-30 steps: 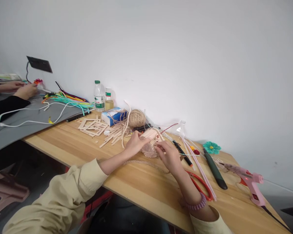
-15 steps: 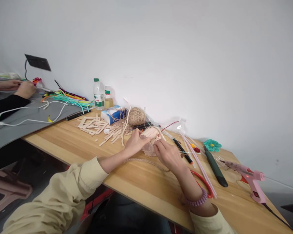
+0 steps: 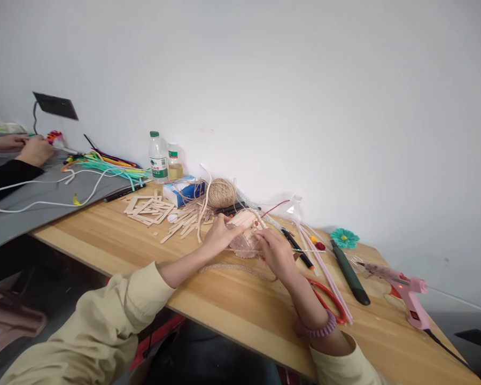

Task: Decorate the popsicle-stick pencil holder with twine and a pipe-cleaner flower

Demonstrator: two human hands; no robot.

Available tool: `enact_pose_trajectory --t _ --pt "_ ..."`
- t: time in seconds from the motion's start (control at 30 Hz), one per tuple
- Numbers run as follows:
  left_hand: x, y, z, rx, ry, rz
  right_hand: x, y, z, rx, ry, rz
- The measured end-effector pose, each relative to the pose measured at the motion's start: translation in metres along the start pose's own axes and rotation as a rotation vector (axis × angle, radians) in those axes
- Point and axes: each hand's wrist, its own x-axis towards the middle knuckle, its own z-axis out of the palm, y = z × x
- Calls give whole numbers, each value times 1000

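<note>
A pale craft-stick piece (image 3: 243,218) with small reddish-brown dots and a beaded-looking edge is held above the table. My left hand (image 3: 219,235) grips its left side, thumb across the front. Beneath it shows a clear pinkish scallop-edged piece (image 3: 243,247). My right hand (image 3: 278,252), wearing a purple coil band, is at the lower right of the craft-stick piece with fingertips pinched together. What those fingertips hold is too small to tell. On the table in front of my hands lies a braided cord (image 3: 234,269).
Behind stand a twine ball (image 3: 221,193), loose craft sticks (image 3: 184,220), a tissue pack (image 3: 180,191) and a bottle (image 3: 158,160). Rightward lie red-handled scissors (image 3: 332,299), a green cutter (image 3: 349,272) and a lit pink glue gun (image 3: 411,294). A co-worker's hands (image 3: 34,151) are far left.
The pinched fingers of my right hand have drawn slightly right, away from the craft-stick piece. My left hand keeps its grip. The whole view has shifted a little.
</note>
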Motion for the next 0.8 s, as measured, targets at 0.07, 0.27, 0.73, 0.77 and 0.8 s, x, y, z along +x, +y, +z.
enact_pose_trajectory --t 0.07,0.27,0.73,0.77,0.8 --pt "1 0 0 -7 -2 -3 -1 2 -4 11 -12 -31" --pt "0 3 -3 -9 -10 -2 2 -4 -18 -94 -109 -147" --pt "-1 5 -4 0 5 39 9 -6 -4 -262 -23 -271" --pt "-1 5 -4 3 4 40 9 -6 -3 -266 -16 -262" --pt "0 5 -4 7 3 41 8 -5 -1 -268 -9 -253"
